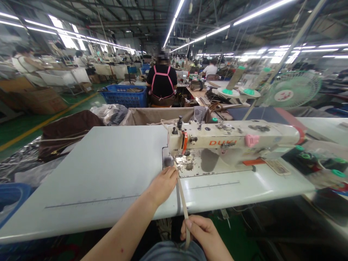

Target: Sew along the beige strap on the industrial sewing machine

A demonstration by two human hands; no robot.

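Note:
A narrow beige strap (pixel 182 197) runs from under the head of the sewing machine (pixel 231 139) down over the table's front edge towards my lap. Close to the needle area, my left hand (pixel 165 183) lies on the strap with its fingers together, pressing it at the machine's bed plate. Below the table edge, my right hand (pixel 201 232) grips the strap's lower part between thumb and fingers. The strap's far end at the needle is hidden by the machine head and my left fingers.
The pale sewing table (pixel 114 163) has a ruler line along its front. Behind it stand a beige fabric bin (pixel 160 114), a blue basket (pixel 125 96) and a seated person (pixel 162 81). A green fan (pixel 293 90) and thread cones (pixel 235 79) are at right.

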